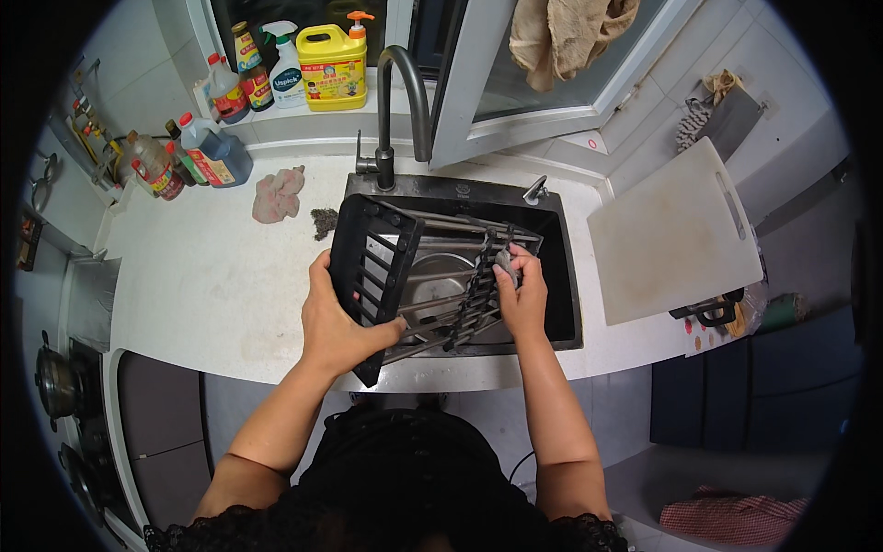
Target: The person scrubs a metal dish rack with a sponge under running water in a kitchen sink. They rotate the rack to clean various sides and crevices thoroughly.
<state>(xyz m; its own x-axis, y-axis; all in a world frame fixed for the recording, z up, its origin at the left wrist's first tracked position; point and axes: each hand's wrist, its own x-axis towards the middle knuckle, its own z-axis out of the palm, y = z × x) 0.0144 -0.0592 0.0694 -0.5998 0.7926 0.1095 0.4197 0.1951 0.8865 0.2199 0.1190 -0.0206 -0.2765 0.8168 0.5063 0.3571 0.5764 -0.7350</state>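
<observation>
A rack with a black slatted end (349, 247) and long metal rods is held tilted over the dark sink (572, 317). My left hand (333, 320) grips the near left side of that black end, thumb on the inner side. Pinched in my right hand (524, 296) is a small grey scrap (504, 267), a pad or cloth I cannot make out for sure. It presses on the rods near a black lattice crosspiece (478, 290) at the rack's right part. Through the rods a round metal pan or bowl (440, 276) shows in the sink.
A tall faucet (386, 120) rises behind the sink. A pink rag (278, 195) and a dark scouring pad (324, 223) lie left of it. Several bottles (213, 152) and a yellow jug (332, 69) stand behind. A white cutting board (671, 235) leans at the right; an open window (515, 110) juts inward.
</observation>
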